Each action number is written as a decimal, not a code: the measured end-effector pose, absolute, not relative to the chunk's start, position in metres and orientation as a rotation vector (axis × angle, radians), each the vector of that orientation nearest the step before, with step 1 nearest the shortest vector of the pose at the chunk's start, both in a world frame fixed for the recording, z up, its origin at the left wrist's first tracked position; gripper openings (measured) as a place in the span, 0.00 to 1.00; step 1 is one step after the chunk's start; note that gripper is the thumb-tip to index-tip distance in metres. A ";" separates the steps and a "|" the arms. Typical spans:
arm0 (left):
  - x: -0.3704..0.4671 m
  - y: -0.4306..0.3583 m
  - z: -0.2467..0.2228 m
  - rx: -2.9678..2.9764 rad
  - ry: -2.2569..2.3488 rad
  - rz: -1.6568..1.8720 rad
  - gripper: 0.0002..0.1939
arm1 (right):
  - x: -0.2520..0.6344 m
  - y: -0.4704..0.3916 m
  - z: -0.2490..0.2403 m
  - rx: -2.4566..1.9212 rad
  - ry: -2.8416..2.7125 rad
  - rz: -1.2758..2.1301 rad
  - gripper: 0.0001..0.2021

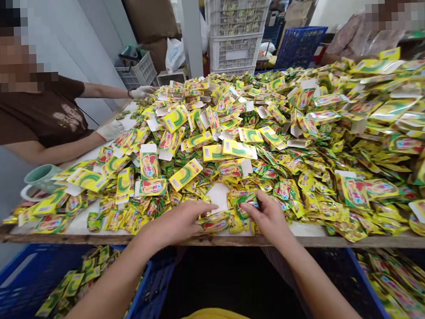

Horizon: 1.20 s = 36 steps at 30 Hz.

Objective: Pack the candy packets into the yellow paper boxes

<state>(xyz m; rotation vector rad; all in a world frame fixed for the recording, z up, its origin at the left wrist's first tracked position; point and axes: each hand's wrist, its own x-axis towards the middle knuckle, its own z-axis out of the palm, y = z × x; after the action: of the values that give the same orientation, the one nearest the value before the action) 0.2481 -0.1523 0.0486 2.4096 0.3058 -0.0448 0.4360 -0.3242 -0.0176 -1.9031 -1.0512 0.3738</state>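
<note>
My right hand [270, 219] pinches a small green-and-yellow sachet [248, 205] between thumb and fingers, just above the table's front edge. To its left, my left hand [186, 218] reaches over the table with its index finger stretched out. Under and beside those fingers lies a yellow, red and green packet [216, 222]; they touch its left end, and I see no firm grip. More loose sachets [286, 189] lie around both hands. Beyond them are printed yellow-green cartons [185, 175], several with white end flaps open.
A large heap of cartons and sachets covers the table [219, 196]. A green mug [42, 177] stands at the left. Blue crates [17, 273] sit below the front edge. White crates [236, 51] are stacked behind. A co-worker with gloved hands [110, 130] is at left, another person at right.
</note>
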 end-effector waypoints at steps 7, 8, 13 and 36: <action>0.289 -0.178 0.005 1.561 0.609 0.426 0.31 | 0.413 -0.334 -0.020 -1.896 -0.987 0.294 0.07; 0.292 -0.185 -0.001 1.482 0.612 0.445 0.32 | 0.413 -0.337 -0.014 -1.869 -0.902 0.235 0.07; 0.295 -0.213 -0.017 1.315 0.585 0.476 0.30 | 0.407 -0.326 0.016 -1.673 -1.052 0.057 0.07; 0.274 -0.211 -0.017 1.424 0.516 0.433 0.13 | 0.403 -0.315 0.045 -1.983 -1.758 0.189 0.12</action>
<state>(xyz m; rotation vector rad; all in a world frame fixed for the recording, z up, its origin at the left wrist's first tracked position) 0.2740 -0.2113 -0.0171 1.4240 0.5162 0.4333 0.4027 -0.3148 0.0451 -1.9831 -1.7580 0.1888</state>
